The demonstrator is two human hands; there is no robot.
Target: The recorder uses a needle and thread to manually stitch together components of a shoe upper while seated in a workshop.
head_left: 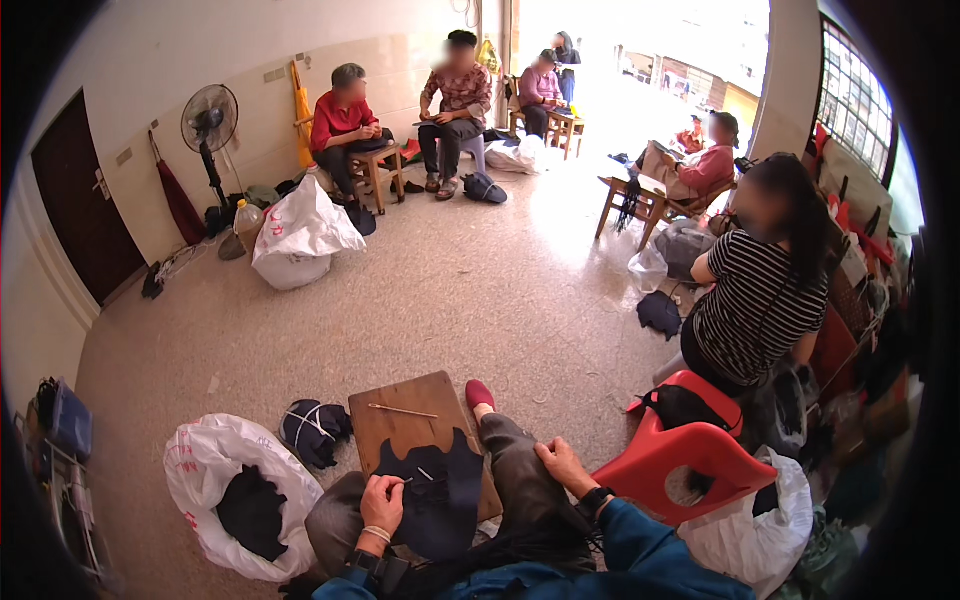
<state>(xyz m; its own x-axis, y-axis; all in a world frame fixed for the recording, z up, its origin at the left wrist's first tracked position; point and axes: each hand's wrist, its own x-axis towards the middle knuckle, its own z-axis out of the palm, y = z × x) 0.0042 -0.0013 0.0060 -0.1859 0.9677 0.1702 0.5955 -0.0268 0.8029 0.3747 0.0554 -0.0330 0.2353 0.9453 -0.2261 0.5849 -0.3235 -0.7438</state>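
The cloth (455,500) is dark navy, the board (412,432) brown, the stick (403,411) pale tan. The sleeve (640,540) is teal, the trousers (515,465) grey, the shoe (480,393) red. The chair (690,455) is red; the sack (195,480) white with red markings. One shirt (755,310) has black-and-white stripes; the door (85,200) is dark brown, the floor (420,300) speckled beige.

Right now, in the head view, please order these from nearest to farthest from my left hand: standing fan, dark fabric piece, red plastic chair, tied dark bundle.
From your left hand:
1. Dark fabric piece: on the wooden board, just right.
2. Tied dark bundle: ahead and left.
3. Red plastic chair: to the right.
4. Standing fan: far ahead, left.
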